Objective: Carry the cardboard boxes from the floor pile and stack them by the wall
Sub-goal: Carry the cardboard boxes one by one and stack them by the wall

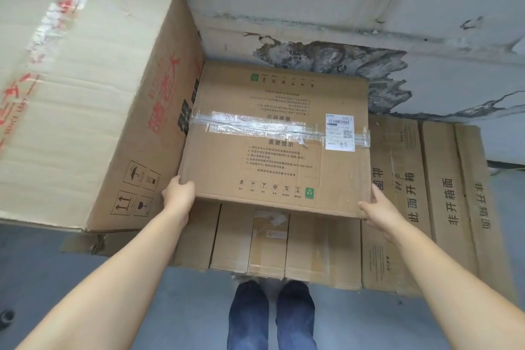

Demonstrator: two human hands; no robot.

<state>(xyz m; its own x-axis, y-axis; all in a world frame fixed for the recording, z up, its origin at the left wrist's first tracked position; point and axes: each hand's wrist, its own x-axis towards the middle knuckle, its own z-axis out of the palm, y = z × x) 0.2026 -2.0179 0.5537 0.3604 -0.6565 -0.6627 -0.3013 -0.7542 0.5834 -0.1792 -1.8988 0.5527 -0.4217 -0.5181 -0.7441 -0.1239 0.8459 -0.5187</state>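
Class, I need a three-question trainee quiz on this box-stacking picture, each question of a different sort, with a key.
1. True or false: both hands hold the taped box.
2. Which stands to the left of the taped box? A) a big box with red print B) a bucket C) a chair
3. Fill in: the white label sits near the box's ____ edge.

Key: 1 true: the left hand and right hand grip its near corners. 2 A, the big box. 3 right.
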